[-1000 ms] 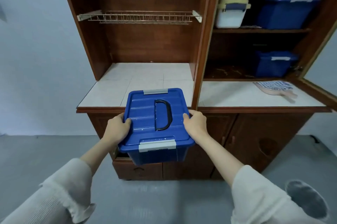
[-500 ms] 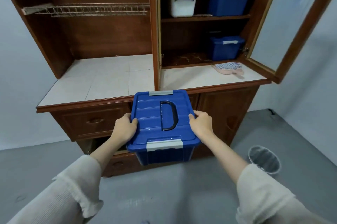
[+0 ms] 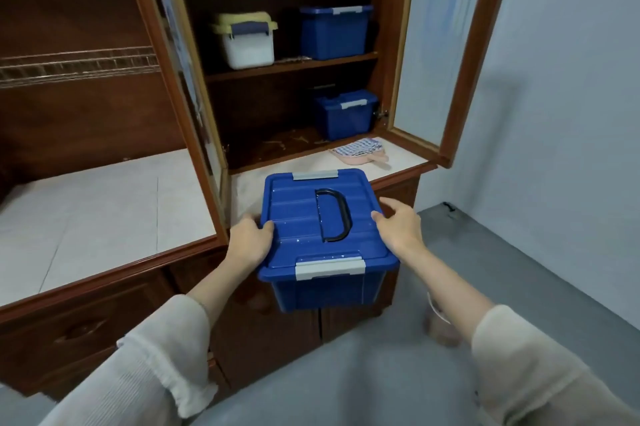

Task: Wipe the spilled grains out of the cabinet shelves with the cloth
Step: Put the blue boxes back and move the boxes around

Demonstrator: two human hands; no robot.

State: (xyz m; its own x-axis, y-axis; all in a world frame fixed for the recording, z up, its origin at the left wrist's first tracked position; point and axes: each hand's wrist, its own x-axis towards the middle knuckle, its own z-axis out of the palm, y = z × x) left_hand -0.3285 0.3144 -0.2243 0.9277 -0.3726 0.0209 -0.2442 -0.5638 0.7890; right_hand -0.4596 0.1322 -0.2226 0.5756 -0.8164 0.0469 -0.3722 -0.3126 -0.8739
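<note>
Gripping blue bin [image 3: 322,217], both hands' fingers [image 3: 266,228] clamped, cloth [image 3: 360,151] beyond, untouched

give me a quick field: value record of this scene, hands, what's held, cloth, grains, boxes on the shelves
left hand: grips the left edge of the held box
right hand: on its right edge, fingers partly lifted
held box: blue, lid latched, handle flat, over the counter's front edge
cloth: checked, on the counter by the open door, untouched
grains: scattered on the bottom shelf
bottom shelf box: blue, at right
middle shelf: white box, blue box
</note>
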